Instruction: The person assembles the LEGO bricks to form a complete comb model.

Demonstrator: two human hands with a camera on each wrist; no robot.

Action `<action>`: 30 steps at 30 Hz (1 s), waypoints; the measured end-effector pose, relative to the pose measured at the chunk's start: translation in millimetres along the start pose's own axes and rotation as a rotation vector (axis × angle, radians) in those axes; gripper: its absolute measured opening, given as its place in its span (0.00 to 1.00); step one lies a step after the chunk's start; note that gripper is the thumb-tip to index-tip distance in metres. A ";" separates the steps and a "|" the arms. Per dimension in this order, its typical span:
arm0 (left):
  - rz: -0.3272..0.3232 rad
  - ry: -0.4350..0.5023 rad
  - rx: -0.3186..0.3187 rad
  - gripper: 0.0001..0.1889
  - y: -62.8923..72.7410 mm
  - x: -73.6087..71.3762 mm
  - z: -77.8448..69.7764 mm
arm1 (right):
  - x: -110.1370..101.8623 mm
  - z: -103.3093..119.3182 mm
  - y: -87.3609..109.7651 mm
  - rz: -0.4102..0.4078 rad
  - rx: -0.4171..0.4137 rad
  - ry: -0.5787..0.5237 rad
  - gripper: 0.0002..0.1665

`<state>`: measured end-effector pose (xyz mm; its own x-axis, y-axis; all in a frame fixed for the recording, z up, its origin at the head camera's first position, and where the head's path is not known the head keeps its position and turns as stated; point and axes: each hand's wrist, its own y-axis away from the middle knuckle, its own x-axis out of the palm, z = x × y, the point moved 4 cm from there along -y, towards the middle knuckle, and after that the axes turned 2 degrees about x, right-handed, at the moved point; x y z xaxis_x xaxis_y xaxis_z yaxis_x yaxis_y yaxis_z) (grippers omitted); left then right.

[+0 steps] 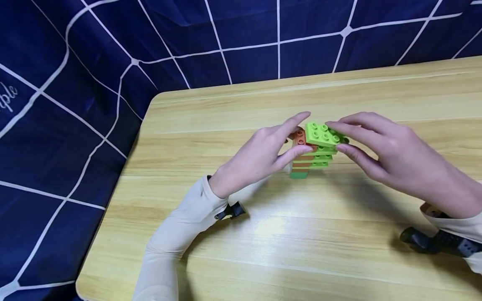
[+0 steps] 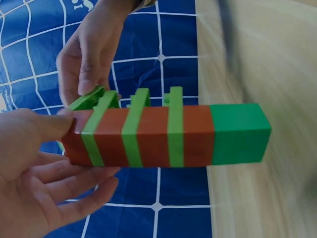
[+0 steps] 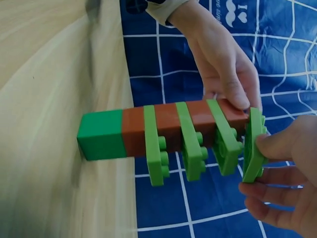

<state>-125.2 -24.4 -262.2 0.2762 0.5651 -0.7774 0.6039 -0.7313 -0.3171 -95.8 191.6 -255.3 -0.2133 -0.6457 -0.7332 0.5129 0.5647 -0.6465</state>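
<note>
A tower of reddish-brown bricks (image 2: 153, 135) alternates with lime-green plates that jut out to one side. It stands upright on a darker green block (image 3: 100, 136) on the table. My left hand (image 1: 260, 150) grips the top brown brick (image 1: 300, 138) between thumb and fingers. From the other side, my right hand (image 1: 395, 159) pinches a studded lime-green plate (image 1: 320, 134) at its outer end. That plate tilts at the tower's top, its inner edge at the top brown brick, above the other lime plates.
The light wooden table (image 1: 211, 133) extends around the tower. Dark blue cloth with white grid lines (image 1: 248, 33) hangs behind and at the left. Black wrist cameras sit near both sleeves, the left camera (image 1: 235, 210) close over the tabletop.
</note>
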 end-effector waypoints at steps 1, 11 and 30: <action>-0.008 0.007 0.023 0.32 0.3 0.8 -0.6 | 0.8 1.4 -0.5 -0.003 -0.009 -0.005 0.39; -0.038 0.062 0.081 0.26 -0.3 4.3 -2.1 | 2.6 8.8 -1.2 0.017 -0.005 0.010 0.37; -0.086 0.053 0.096 0.22 0.7 8.2 -3.6 | 1.3 2.1 9.0 0.078 -0.012 0.070 0.27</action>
<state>-119.9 -18.9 -266.8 0.2667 0.6451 -0.7161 0.5533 -0.7108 -0.4343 -89.7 194.7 -261.6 -0.2309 -0.5619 -0.7943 0.5205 0.6184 -0.5888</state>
